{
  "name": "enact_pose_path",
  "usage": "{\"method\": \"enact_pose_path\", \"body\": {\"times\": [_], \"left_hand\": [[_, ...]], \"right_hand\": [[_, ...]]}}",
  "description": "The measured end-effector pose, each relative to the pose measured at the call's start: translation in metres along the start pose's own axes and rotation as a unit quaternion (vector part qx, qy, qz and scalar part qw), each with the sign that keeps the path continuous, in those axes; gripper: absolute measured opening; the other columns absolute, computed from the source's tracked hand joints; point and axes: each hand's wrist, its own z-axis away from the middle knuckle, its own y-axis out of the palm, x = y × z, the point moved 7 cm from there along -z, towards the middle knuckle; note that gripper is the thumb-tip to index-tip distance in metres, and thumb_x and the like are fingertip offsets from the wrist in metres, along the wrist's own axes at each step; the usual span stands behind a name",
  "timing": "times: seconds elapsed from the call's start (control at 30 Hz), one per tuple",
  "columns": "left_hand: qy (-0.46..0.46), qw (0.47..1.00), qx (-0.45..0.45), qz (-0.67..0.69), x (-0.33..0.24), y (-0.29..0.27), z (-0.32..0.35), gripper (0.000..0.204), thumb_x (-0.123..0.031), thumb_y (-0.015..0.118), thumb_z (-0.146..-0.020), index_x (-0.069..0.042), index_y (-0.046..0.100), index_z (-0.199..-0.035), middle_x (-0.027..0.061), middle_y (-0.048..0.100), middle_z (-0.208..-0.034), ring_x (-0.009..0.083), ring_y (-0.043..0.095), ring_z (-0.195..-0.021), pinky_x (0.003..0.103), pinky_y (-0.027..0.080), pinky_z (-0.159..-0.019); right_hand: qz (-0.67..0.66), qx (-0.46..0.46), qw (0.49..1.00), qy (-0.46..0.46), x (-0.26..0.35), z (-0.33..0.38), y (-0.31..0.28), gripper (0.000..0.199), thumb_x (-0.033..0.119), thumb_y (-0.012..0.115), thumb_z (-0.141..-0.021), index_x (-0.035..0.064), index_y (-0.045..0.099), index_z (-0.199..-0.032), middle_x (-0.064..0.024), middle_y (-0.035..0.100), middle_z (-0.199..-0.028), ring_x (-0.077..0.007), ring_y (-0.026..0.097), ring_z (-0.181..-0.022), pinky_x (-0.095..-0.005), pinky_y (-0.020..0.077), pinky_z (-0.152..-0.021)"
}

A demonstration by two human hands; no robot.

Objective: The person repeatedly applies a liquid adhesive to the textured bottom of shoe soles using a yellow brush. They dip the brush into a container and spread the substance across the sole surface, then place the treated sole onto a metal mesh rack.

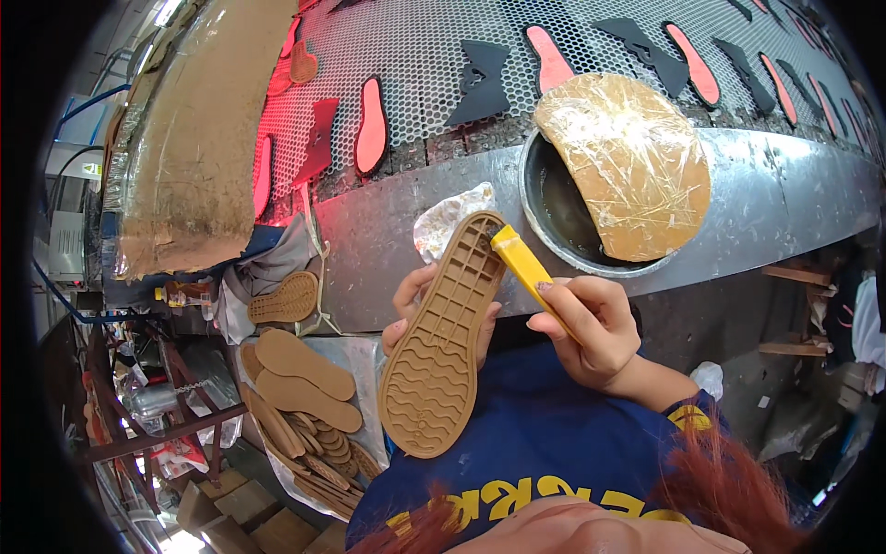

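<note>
My left hand (412, 294) grips a tan rubber shoe sole (439, 355) around its middle, thumb on one side and fingers on the other. The inner face with its grid and wavy ribs is turned up. In my right hand (595, 332) is a yellow-handled brush (523, 266), held slantwise. Its dark bristles touch the sole's rim near the upper, gridded end. Just beyond that end a speckled whitish cloth (452, 220) lies on the metal ledge. To the right stands a round metal pot (563, 222), partly covered by a tape-wrapped cardboard disc (637, 166).
Beyond the metal ledge (775, 198), a mesh conveyor (420, 65) carries pink-and-black insoles (372, 126) and black cut pieces (481, 83). At the left, several tan soles (309, 380) are piled on plastic. Another sole (284, 298) rests near grey cloth. A large cardboard sheet (198, 138) rises at far left.
</note>
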Motion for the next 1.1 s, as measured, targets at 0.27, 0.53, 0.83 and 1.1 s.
{"method": "enact_pose_path", "body": {"times": [0.27,0.53,0.83,1.1], "left_hand": [[-0.358,0.757,-0.027,0.546,0.049,-0.007,0.013,0.064,-0.037,0.041,-0.080,0.004,0.038,-0.130,0.0247,0.049,-0.124,0.0327,0.053,-0.113,0.039,0.042,-0.100],[-0.366,0.775,-0.061,0.512,0.043,0.003,0.013,0.058,-0.039,0.043,-0.085,-0.002,0.037,-0.130,0.0214,0.049,-0.125,0.0329,0.051,-0.115,0.045,0.046,-0.096],[-0.449,0.734,0.008,0.510,0.045,0.005,0.011,0.065,-0.039,0.046,-0.079,-0.004,0.037,-0.132,0.0182,0.046,-0.129,0.0324,0.049,-0.118,0.047,0.043,-0.099],[-0.088,0.987,-0.017,0.135,0.029,0.007,-0.001,0.065,-0.005,0.066,-0.078,-0.017,0.028,-0.128,0.0148,0.039,-0.130,0.0265,0.054,-0.112,0.032,0.051,-0.087]], "right_hand": [[-0.191,0.058,0.976,-0.086,0.020,-0.004,0.003,0.037,0.016,0.077,-0.073,-0.0053,0.063,-0.100,-0.0162,0.057,-0.094,-0.0261,0.063,-0.077,-0.0293,0.0551,-0.067],[-0.088,0.056,0.993,-0.058,0.009,-0.001,0.010,0.036,0.018,0.076,-0.075,-0.0015,0.064,-0.102,-0.0147,0.053,-0.101,-0.0247,0.062,-0.086,-0.0297,0.0548,-0.072],[-0.107,0.083,0.986,-0.101,0.022,-0.006,0.018,0.036,0.019,0.075,-0.076,-0.0037,0.062,-0.100,-0.0155,0.055,-0.099,-0.0268,0.063,-0.085,-0.0315,0.0559,-0.070],[-0.238,0.094,0.956,-0.147,0.045,-0.004,0.027,0.034,0.022,0.076,-0.073,-0.0046,0.065,-0.090,-0.0159,0.056,-0.092,-0.0264,0.064,-0.076,-0.0316,0.0571,-0.066]]}}
